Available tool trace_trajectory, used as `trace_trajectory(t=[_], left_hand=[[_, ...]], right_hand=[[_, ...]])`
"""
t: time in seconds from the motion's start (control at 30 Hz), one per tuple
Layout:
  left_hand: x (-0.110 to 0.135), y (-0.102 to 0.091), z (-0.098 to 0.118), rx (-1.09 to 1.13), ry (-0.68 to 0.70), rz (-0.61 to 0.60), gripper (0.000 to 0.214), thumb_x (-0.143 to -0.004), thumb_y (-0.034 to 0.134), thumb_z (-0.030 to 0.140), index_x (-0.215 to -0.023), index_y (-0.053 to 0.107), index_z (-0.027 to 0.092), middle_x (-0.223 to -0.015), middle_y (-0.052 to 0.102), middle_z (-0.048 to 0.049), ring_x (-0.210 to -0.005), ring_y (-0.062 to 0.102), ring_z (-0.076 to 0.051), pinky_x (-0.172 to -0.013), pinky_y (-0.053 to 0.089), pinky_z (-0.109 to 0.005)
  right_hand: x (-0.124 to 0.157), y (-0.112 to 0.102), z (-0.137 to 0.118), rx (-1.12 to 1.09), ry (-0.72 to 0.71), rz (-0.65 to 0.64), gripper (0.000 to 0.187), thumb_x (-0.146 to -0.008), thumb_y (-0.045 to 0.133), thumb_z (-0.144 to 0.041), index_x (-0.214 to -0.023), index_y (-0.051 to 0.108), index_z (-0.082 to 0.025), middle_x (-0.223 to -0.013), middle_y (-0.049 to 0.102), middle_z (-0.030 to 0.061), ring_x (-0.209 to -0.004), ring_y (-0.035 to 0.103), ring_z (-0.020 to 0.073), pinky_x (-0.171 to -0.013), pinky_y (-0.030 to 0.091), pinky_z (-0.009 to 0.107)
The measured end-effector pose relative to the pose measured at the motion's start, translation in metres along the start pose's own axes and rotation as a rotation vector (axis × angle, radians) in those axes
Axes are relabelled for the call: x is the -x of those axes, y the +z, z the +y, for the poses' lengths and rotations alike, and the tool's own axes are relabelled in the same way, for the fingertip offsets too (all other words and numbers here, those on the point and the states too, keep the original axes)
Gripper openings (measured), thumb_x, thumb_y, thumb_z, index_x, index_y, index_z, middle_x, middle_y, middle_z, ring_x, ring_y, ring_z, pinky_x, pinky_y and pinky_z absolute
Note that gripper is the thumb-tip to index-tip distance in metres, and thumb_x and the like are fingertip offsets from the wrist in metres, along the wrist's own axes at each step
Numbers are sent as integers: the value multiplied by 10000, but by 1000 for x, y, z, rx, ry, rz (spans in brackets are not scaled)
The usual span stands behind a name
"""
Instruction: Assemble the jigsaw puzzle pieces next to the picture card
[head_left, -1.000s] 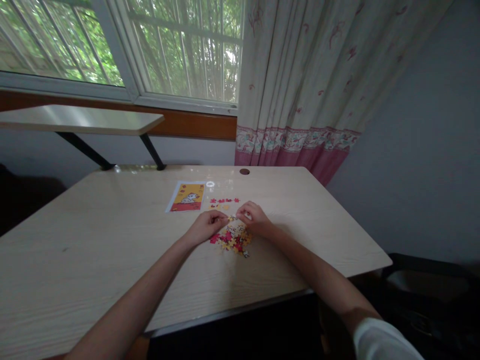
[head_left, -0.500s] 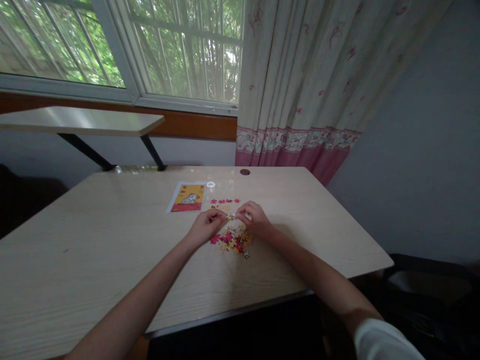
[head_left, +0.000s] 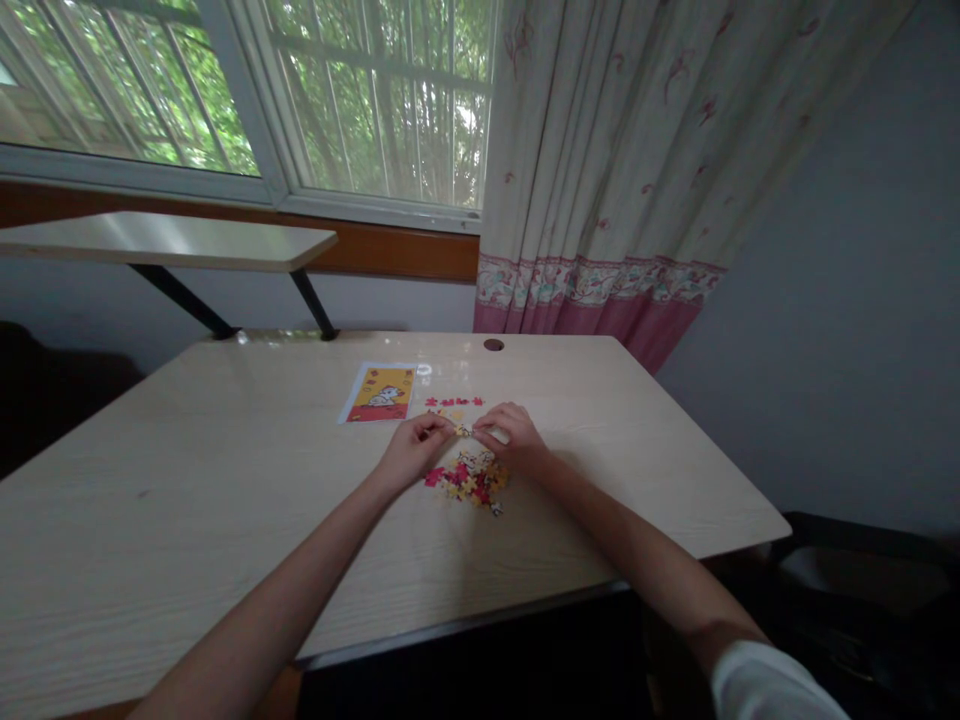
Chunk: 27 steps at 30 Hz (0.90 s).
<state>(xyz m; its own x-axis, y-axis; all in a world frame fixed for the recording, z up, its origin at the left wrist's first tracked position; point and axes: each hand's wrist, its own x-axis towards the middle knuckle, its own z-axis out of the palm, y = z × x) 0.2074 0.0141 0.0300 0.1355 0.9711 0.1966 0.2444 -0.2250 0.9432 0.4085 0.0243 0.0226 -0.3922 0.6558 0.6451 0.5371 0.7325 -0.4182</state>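
Note:
Between my fingertips are small yellow and white jigsaw puzzle pieces (head_left: 463, 431), held just above the table. My left hand (head_left: 417, 448) pinches them from the left, thumb and forefinger together. From the right, my right hand (head_left: 513, 436) pinches at their other side. Whether the pieces are locked together is too small to tell. Below the hands lies a loose pile of red, yellow and white puzzle pieces (head_left: 472, 478). Beyond the hands, a short row of red pieces (head_left: 454, 402) lies above some yellow pieces (head_left: 451, 413), partly hidden by my fingers.
A picture sheet (head_left: 381, 393) with a white cartoon animal on yellow and red lies left of the row. A small white ring (head_left: 424, 370) is beside it. The table (head_left: 615, 420) has a cable hole (head_left: 493, 345) at the back and a raised shelf (head_left: 180, 242) at back left.
The view has shifted slightly. Both hands keep their pinch, and the held pieces have turned a little between the fingertips.

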Motion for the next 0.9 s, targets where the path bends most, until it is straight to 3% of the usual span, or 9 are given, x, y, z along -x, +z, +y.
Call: trace_trajectory(t=[0.17,0.27,0.37,0.47,0.9], left_hand=[[0,0,2,0,11,-45,248,-694,611,393,-702,642,147,-705,661,-37,-650,565,-145,-634,437,-272],[1,-2,2,-117,40,-65,280,-756,566,408,-772,655,143,-724,665,-43,-630,557,-146,-600,426,-267],[3,-6,1,-382,191,-124,256,-818,507,358,-811,659,153,-746,659,-48,-675,557,-162,-635,427,-279],[6,-8,1,-607,363,-227,231,-858,463,295,-812,650,168,-787,651,-59,-781,555,-186,-725,427,-303],[10,-7,4,-726,408,-314,229,-898,415,260,-841,617,168,-805,637,-64,-792,562,-178,-733,436,-287]], right_hand=[[-2,-4,0,75,-13,45,97,-818,646,-312,-812,691,-226,-778,636,24,-789,556,152,-765,384,297],[-5,-13,1,107,15,170,121,-843,612,-306,-806,695,-226,-768,627,27,-784,555,155,-763,399,303],[-7,-23,6,105,54,340,163,-865,574,-311,-800,698,-227,-758,604,31,-774,555,158,-757,421,311],[-8,-29,11,103,72,427,181,-864,569,-334,-796,704,-233,-750,578,29,-753,553,155,-735,443,312],[-5,-25,18,90,116,409,178,-849,590,-345,-811,727,-239,-759,561,22,-764,544,155,-751,447,340]])
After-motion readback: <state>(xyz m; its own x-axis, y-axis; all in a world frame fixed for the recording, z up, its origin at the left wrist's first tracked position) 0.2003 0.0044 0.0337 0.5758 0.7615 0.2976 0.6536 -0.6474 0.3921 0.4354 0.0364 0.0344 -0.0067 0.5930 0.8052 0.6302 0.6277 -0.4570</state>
